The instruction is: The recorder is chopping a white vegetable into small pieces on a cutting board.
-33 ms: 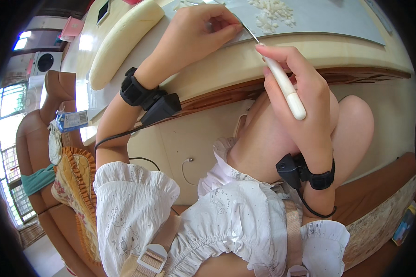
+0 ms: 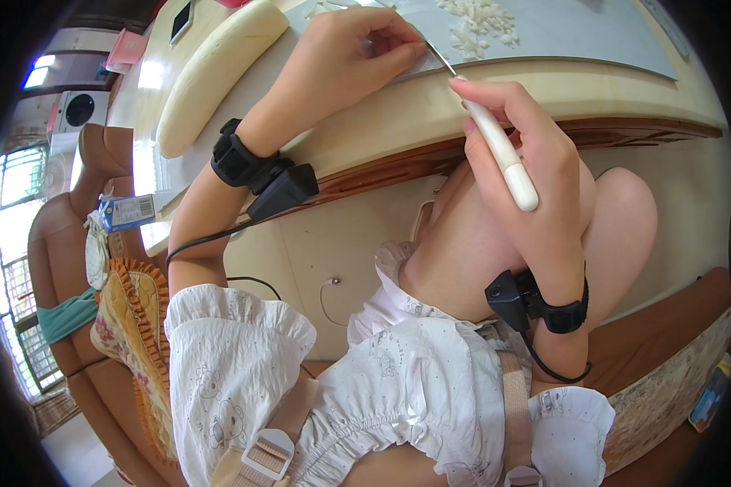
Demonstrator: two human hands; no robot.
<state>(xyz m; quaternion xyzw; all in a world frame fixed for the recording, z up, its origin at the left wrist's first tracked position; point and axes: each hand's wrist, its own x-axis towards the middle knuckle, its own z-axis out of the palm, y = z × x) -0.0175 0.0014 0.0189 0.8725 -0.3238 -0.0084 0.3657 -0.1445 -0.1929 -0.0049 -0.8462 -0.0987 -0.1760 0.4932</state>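
Nearest was the person's white dress of thin cloth, with small grey drawings and ruffled sleeves. On the 2 wrists sat 2 black strapped devices with black cables. The right hand had its grip closed around the slender tool, which had a round white handle and a thin metal blade. The tool was at the near edge of the bench, slanting up to the left, its blade directed to the left hand. There the fingers were curled, and thumb and forefinger came close together beside the blade tip; I could not tell whether this grip held something.

The bench was cream-coloured, with a brown wooden rim below. On it lay a flat grey sheet, and farther on this sheet, 1 loose heap of small white pieces. At the left lay 1 long, pale ivory, rounded body, and beyond it 1 phone with dark screen.
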